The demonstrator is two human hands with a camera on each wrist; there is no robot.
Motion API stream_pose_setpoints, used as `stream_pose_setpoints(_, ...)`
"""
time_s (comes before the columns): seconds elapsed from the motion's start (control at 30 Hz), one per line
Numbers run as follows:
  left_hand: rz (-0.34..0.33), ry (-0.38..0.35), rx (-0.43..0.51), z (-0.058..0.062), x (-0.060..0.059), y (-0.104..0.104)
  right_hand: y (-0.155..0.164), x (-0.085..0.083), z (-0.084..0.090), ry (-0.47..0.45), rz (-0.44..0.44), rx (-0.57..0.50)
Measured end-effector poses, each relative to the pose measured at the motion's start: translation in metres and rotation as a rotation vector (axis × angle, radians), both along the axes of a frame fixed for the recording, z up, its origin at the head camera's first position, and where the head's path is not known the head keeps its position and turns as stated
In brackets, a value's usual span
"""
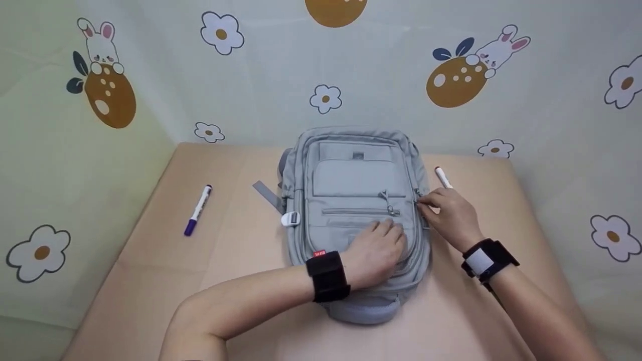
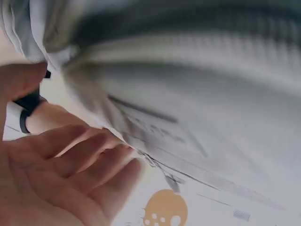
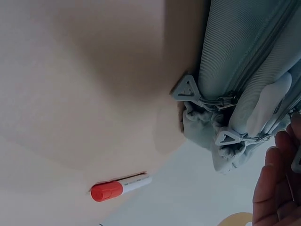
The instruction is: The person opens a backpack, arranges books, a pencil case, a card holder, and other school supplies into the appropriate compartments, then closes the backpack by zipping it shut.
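Note:
A grey backpack (image 1: 358, 178) lies on its back on the table, front pockets facing up and top handle (image 1: 365, 312) toward the person. My left hand (image 1: 377, 253) rests over the lower front in the head view, its fingers loosely extended; in the left wrist view no thing shows in its palm. At the bag's right side, my right hand (image 1: 454, 215) pinches a zipper pull (image 3: 297, 162), mostly hidden by the fingers. Two more triangular zipper pulls, one farther out (image 3: 186, 88) and one nearer the hand (image 3: 229, 136), hang along the side in the right wrist view.
A white marker with a purple cap (image 1: 198, 210) lies left of the bag. Another white marker with a red cap (image 3: 121, 187) lies beyond my right hand. A strap end (image 1: 268, 195) and white buckle (image 1: 291, 219) stick out at the bag's left. Patterned curtain (image 1: 271, 65) surrounds the table.

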State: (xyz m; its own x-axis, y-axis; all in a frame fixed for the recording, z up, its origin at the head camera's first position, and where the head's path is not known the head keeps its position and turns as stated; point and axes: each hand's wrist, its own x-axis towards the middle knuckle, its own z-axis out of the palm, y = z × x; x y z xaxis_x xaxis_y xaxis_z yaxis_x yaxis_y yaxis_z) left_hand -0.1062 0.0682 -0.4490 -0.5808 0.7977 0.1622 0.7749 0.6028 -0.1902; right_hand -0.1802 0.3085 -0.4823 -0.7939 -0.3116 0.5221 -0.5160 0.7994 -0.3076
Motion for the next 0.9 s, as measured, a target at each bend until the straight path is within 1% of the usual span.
stream_pose_setpoints(0.07, 0.065, -0.077, -0.023, 0.000, -0.003, 0.000, -0.001, 0.000, -0.001, -0.001, -0.002, 0.007)
stream_pose_setpoints(0.13, 0.109, -0.150, -0.039, 0.001, -0.005, 0.001, -0.002, 0.001, -0.001, 0.000, -0.006, 0.016)
stream_pose_setpoints(0.23, 0.132, -0.206, -0.050, 0.002, -0.008, 0.002, -0.002, 0.001, -0.001, -0.005, -0.013, 0.024)
stream_pose_setpoints(0.47, 0.126, -0.241, -0.044, 0.002, -0.011, 0.002, -0.002, 0.009, 0.001, -0.044, -0.028, 0.025)
stream_pose_setpoints(0.67, 0.115, -0.246, -0.061, 0.002, -0.011, 0.002, 0.000, 0.027, 0.004, -0.097, -0.020, 0.042)
stream_pose_setpoints(0.8, 0.109, -0.239, -0.072, 0.002, -0.012, 0.002, -0.001, 0.040, 0.008, -0.140, 0.001, 0.055)
stream_pose_setpoints(0.9, 0.106, -0.225, -0.073, 0.002, -0.012, 0.001, -0.002, 0.047, 0.010, -0.171, 0.020, 0.063)
